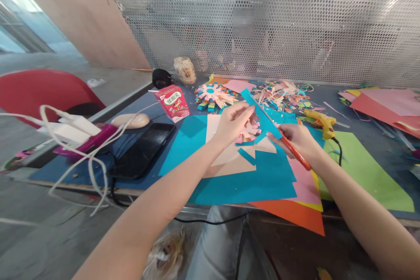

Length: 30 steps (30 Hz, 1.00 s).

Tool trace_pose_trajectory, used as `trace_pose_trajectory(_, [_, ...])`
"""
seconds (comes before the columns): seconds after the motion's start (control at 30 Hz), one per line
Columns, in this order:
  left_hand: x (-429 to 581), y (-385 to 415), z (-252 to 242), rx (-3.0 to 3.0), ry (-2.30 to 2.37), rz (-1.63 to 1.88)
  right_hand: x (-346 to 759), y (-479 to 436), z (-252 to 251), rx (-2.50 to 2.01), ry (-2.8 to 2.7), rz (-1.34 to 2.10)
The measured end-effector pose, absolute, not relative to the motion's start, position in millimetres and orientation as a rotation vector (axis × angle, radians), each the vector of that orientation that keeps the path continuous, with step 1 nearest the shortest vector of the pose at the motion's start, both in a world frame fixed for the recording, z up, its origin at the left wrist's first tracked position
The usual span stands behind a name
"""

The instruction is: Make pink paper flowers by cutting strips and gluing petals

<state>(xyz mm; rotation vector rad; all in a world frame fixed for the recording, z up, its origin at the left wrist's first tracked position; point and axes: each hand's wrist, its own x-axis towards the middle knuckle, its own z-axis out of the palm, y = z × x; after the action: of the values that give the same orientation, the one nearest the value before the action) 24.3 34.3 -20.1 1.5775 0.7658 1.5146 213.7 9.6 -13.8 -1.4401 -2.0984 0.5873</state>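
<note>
My left hand is closed in a pinch on a strip of blue paper held up over the table. My right hand grips orange-handled scissors, whose blades meet the blue strip. Under both hands lie small pink and blue paper snippets on a beige sheet, which rests on larger blue sheets. Pink, yellow and orange sheets stick out beneath them at the table's near edge.
A yellow glue gun lies right of my right hand beside a green sheet. A paper flower and scrap pile sit behind. A red carton, black tablet, white cords and red chair are left.
</note>
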Motion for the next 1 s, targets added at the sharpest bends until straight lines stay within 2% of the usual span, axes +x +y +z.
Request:
trace_pose_trajectory(0.43, [24.6, 34.9, -15.5, 1.407, 0.789, 1.574, 208.5, 1.4, -4.2, -1.490, -2.063, 0.615])
trace_pose_trajectory(1.0, [24.1, 33.9, -18.7, 1.551, 0.808, 1.563, 211.5, 6.3, -9.0, -1.505, -2.120, 0.584])
